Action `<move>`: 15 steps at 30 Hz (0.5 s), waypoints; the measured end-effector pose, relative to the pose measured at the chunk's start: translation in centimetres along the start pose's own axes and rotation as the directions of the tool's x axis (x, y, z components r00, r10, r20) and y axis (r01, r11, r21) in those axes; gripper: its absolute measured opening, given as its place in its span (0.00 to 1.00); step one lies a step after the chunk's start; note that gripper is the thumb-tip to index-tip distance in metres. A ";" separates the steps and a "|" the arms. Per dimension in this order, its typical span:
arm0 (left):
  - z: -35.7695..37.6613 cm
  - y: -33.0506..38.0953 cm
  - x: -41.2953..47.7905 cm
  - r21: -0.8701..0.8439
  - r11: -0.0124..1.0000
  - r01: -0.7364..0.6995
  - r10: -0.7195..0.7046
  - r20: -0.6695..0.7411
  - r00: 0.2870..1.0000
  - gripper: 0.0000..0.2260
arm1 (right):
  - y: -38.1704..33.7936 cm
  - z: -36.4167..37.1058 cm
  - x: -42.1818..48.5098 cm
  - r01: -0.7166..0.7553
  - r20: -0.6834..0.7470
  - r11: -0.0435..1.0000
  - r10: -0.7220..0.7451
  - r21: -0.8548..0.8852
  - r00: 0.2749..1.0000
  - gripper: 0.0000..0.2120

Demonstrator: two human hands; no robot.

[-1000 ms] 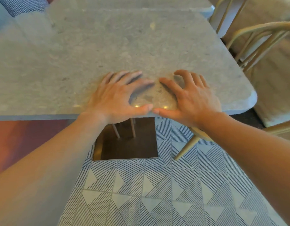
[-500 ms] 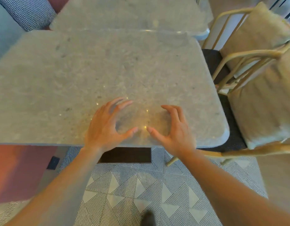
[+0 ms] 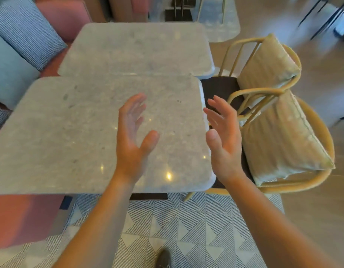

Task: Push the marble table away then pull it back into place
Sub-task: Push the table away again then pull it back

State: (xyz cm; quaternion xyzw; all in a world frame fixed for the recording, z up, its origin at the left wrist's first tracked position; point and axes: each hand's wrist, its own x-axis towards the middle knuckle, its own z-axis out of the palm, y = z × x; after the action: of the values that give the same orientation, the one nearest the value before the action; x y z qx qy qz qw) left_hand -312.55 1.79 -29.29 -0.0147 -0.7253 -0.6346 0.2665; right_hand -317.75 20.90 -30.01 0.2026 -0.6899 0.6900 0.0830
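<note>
Head view, looking down. The marble table (image 3: 70,132) fills the middle of the frame, and its near edge runs across just above the patterned floor (image 3: 186,229). Its far edge lies just beside a second marble table (image 3: 138,49) of the same kind; I cannot tell whether the two edges touch. A strip of the dark base (image 3: 148,196) shows under the near edge.

I read both hands as open. The left hand (image 3: 132,140) is over the near right part of the surface, with its fingers straight and spread, thumb out and palm turned inward. The right hand (image 3: 223,136) is at the right edge of the surface in the same pose, its palm facing the left hand. Neither holds anything, and both appear to be held above the marble, clear of it.

To the right, two wooden chairs stand side by side, the near chair (image 3: 312,182) close to the table's right edge and the far chair (image 3: 244,43) behind it. Each carries a beige cushion (image 3: 283,136). A pink bench (image 3: 61,18) with a blue checked pillow (image 3: 26,31) runs along the left. The toe of a dark shoe (image 3: 164,258) shows at the bottom edge.
</note>
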 end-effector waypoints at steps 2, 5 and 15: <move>3.5 2.2 0.3 0.015 0.999 -0.036 0.035 0.057 0.998 0.30 | -1.6 -2.9 0.8 0.030 0.010 0.999 -0.030 0.020 0.999 0.43; 7.8 4.4 0.4 0.038 0.998 -0.059 0.056 0.090 0.994 0.32 | -2.9 -7.8 1.7 0.080 0.042 0.996 -0.082 0.044 0.996 0.44; 20.9 11.1 -1.8 0.037 0.997 -0.064 0.064 0.004 0.998 0.39 | -6.0 -23.2 5.5 0.194 0.175 0.980 -0.199 0.044 0.964 0.45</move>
State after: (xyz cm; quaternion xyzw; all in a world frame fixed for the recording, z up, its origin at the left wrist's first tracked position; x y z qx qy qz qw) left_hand -314.68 23.94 -21.01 -0.0340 -0.7364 -0.6122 0.2860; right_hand -324.20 43.03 -21.58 0.3322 -0.6619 0.6663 0.0862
